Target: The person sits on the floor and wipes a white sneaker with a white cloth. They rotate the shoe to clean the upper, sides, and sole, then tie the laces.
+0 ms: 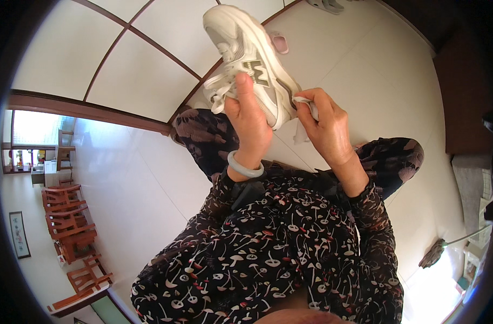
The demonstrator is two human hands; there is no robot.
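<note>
A white lace-up sneaker [266,95] with a grey letter patch on its side is held up before me, toe pointing away. My left hand [248,113] grips it near the heel opening, thumb along the side; a pale bangle circles that wrist. White laces [218,95] hang loosely on the shoe's left. In my right hand [327,121] a small white cloth or wipe [307,101] is pinched between thumb and fingers, pressed against the sole edge near the heel. Part of the heel is hidden by my left hand.
A pink slipper [280,43] lies on the tiled floor [363,81] beyond the shoe. Grey shoes [327,5] are at the far edge. White panels [108,52] with brown framing stand at left, wooden chairs [70,210] farther off. A mop [432,253] is at lower right.
</note>
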